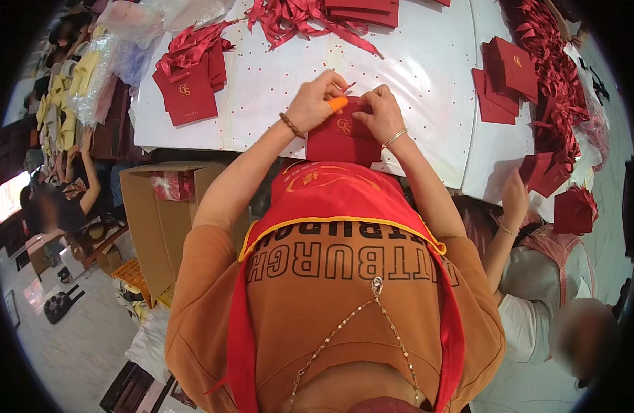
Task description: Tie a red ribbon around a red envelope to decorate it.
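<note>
A small red paper bag (341, 141) with a gold emblem lies at the table's near edge, in front of my red apron. My left hand (315, 103), with an orange finger cover on its thumb, is closed at the bag's upper left corner. Between its fingertips a short end of red ribbon (349, 88) pokes out. My right hand (381, 118) pinches the bag's upper right edge, its fingers bent close to the left ones. How the ribbon runs into the bag is hidden by my fingers.
Red bags with ribbons (189, 93) lie at left, loose ribbons (289, 19) and a bag stack (363, 10) at the back. More bags (511, 69) are at right by a ribbon heap (547, 62). A cardboard box (158, 220) stands at lower left; a co-worker's hand (515, 197) at right.
</note>
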